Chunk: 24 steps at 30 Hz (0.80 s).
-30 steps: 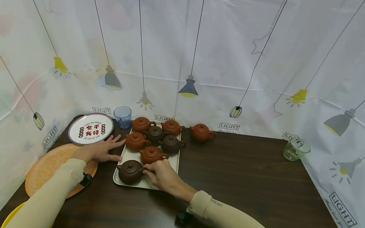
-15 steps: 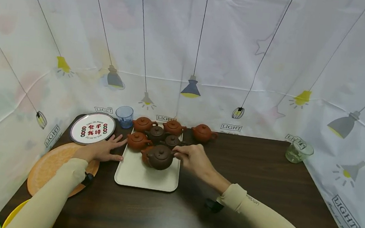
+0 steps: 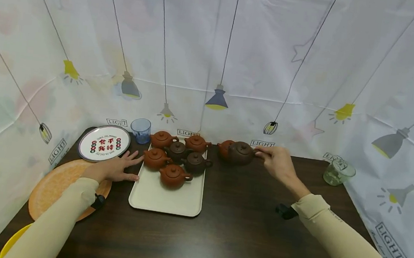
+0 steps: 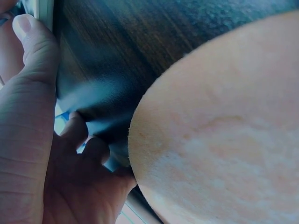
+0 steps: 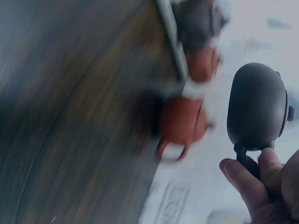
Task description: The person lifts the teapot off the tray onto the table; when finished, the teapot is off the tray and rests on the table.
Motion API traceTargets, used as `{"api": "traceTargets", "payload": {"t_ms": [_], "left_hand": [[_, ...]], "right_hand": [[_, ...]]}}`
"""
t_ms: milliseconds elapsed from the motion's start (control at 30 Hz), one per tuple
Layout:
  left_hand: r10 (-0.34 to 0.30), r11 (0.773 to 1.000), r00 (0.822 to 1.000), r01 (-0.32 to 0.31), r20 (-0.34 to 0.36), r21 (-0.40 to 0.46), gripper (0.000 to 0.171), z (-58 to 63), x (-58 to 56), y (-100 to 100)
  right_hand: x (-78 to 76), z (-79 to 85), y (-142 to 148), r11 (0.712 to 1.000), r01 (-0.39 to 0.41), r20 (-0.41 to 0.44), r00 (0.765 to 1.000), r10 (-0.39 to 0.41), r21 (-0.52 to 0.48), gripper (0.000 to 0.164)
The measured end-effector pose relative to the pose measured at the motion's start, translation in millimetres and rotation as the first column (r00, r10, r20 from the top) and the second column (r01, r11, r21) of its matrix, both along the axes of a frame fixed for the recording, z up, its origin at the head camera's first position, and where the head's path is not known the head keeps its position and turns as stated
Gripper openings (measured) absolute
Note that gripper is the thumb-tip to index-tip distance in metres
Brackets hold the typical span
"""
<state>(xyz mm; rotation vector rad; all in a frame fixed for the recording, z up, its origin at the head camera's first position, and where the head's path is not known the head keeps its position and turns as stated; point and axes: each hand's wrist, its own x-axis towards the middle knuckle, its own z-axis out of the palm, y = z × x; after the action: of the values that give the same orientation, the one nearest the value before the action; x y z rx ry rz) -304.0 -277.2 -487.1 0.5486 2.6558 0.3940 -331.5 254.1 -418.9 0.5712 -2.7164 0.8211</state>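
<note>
A dark brown teapot [image 3: 241, 153] is pinched by its handle in my right hand [image 3: 278, 164], raised off the table. In the head view it partly covers a reddish-brown teapot [image 3: 223, 149] standing on the table; the right wrist view shows the two apart. My left hand [image 3: 115, 169] has its fingers spread, the thumb at the left edge of a cream tray [image 3: 165, 200]. On that tray's far half stand several teapots, among them a reddish one [image 3: 173, 176] nearest me and a dark one [image 3: 196, 162] at the right.
A blue glass [image 3: 140, 130] stands at the back left beside a white plate [image 3: 104, 143] with red characters. An orange round board [image 3: 58, 189] lies under my left forearm. At the far right is a greenish glass [image 3: 339, 172]. A printed cloth hangs behind the table.
My right hand has lifted the dark teapot from the tray's near left corner and carried it right and back, over the table. My left hand has stayed in place.
</note>
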Motion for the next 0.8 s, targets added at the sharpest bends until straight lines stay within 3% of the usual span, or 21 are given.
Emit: {"api": "traceTargets", "payload": {"t_ms": [200, 400, 533, 800], "left_hand": [[0.014, 1.000, 1.000, -0.014, 0.015, -0.003, 0.090, 1.2, -2.7, -0.6], [0.016, 1.000, 1.000, -0.016, 0.017, -0.005, 0.091, -1.2, -3.9, 0.3], [0.012, 1.000, 0.999, -0.012, 0.030, 0.001, 0.090, -4.6, -4.0, 1.0], [0.027, 1.000, 0.999, -0.027, 0.024, 0.003, 0.090, -5.9, -2.9, -3.3]], "right_hand": [[-22.6, -19.3, 45.1, 0.995, 0.100, 0.018, 0.995, -0.100, 0.019, 0.024], [-34.6, -47.3, 66.6, 0.985, 0.157, 0.065, 0.985, -0.161, 0.067, 0.022], [-40.9, -61.1, 76.8, 0.976, 0.197, 0.090, 0.974, -0.205, 0.098, 0.021], [-54.3, -71.9, 74.9, 0.978, 0.194, 0.114, 0.973, -0.202, 0.072, 0.024]]}}
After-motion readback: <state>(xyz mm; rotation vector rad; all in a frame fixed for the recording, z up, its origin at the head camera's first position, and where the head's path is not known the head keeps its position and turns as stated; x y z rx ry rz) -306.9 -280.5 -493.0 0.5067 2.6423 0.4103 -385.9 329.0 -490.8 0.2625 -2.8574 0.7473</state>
